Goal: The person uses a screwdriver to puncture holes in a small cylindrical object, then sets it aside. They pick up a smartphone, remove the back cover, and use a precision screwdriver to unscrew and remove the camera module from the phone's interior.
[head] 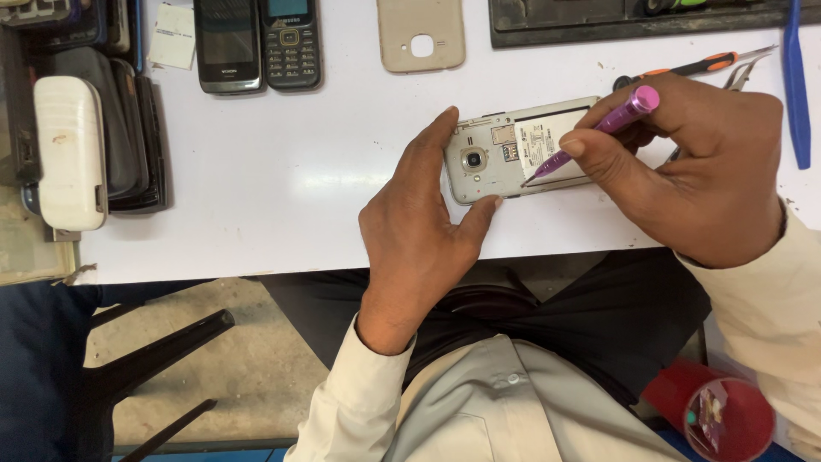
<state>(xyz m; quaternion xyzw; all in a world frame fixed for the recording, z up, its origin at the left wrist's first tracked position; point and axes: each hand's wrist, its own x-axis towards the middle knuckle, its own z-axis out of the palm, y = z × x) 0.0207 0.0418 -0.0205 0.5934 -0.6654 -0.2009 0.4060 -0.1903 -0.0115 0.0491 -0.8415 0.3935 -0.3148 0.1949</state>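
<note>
A silver smartphone [500, 154] lies face down on the white table [282, 171] with its back cover off, camera and inner parts showing. My left hand [419, 231] clamps its left end between thumb and forefinger. My right hand [693, 167] holds a purple screwdriver [599, 133] like a pen, its tip resting on the phone's inner frame near the battery bay.
A beige back cover [421, 34] lies at the far edge. Two dark phones [256, 43] sit at the back left, beside stacked cases and a white box [70, 154]. An orange-handled screwdriver [693, 67], tweezers [742, 75] and a blue pry tool [797, 85] lie at the right. A red cup [727, 419] stands below.
</note>
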